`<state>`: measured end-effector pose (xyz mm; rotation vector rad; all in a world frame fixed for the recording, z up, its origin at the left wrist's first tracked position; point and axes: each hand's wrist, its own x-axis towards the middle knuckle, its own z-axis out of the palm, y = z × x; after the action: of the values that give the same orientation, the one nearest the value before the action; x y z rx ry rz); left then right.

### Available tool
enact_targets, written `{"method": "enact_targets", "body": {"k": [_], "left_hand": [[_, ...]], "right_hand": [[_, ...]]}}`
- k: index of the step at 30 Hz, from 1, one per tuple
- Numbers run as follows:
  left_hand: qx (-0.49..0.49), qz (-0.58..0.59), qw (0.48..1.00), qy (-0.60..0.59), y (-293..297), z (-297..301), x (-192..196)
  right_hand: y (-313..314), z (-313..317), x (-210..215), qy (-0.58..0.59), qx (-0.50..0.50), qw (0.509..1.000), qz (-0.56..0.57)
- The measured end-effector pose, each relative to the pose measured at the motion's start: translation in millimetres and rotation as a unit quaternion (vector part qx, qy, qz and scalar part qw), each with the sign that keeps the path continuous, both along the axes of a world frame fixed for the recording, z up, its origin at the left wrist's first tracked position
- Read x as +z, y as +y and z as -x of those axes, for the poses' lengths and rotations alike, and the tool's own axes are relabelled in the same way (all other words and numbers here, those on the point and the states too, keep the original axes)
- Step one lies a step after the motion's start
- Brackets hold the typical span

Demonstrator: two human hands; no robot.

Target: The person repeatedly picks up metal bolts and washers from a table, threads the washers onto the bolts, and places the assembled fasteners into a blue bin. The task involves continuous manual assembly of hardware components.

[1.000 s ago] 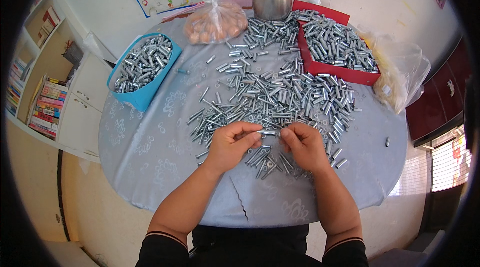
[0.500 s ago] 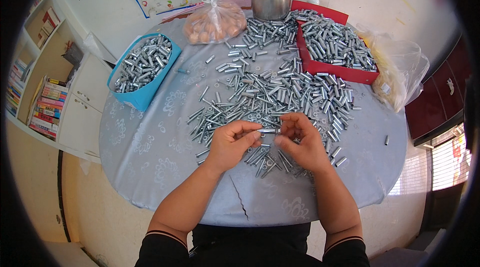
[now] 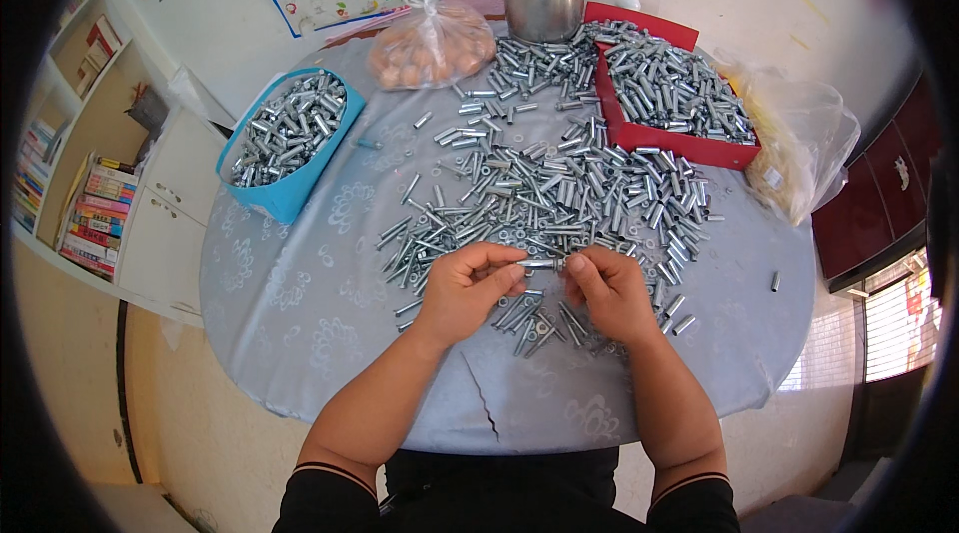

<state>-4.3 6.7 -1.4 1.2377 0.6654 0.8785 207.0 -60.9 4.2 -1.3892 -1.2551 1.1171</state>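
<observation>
Between my fingers, above the near part of a loose pile of metal hardware (image 3: 559, 183), is a silvery expansion bolt (image 3: 540, 263) lying roughly level. My left hand (image 3: 458, 295) pinches its left end between thumb and fingers. At the right end, the thumb and curled fingers of my right hand (image 3: 611, 295) close around the tip; any small nut or washer there is too small to make out. The pile holds bolts, hollow sleeves, nuts and washers, and some long thin bolts (image 3: 415, 238) lie left of my hands.
Left stands a blue bin (image 3: 296, 198) full of assembled anchors; at the back right, a red box (image 3: 681, 149) heaped with more. Behind are a tied clear bag of brown round items (image 3: 430, 55) and a lidded steel pot (image 3: 544, 8). A plastic bag (image 3: 799, 158) lies beside the red box.
My right hand's fingers, looser before and a little apart from the bolt's end, have closed onto it. My left hand keeps its pinch in nearly the same place.
</observation>
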Motion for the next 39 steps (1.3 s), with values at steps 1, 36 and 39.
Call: {"method": "enact_targets", "body": {"k": [1,36,39], "left_hand": [[0.0,-0.001,1.0,0.0,0,0,0],[0.089,-0.106,0.99,0.025,-3,-2,-2],[0.135,-0.107,0.985,-0.003,1,1,-4]], "right_hand": [[0,4,1,0.018,-0.024,0.999,-0.033],[-1,-18,20,0.106,0.092,0.987,0.076],[-5,-25,32,-0.013,0.256,0.955,0.148]]}}
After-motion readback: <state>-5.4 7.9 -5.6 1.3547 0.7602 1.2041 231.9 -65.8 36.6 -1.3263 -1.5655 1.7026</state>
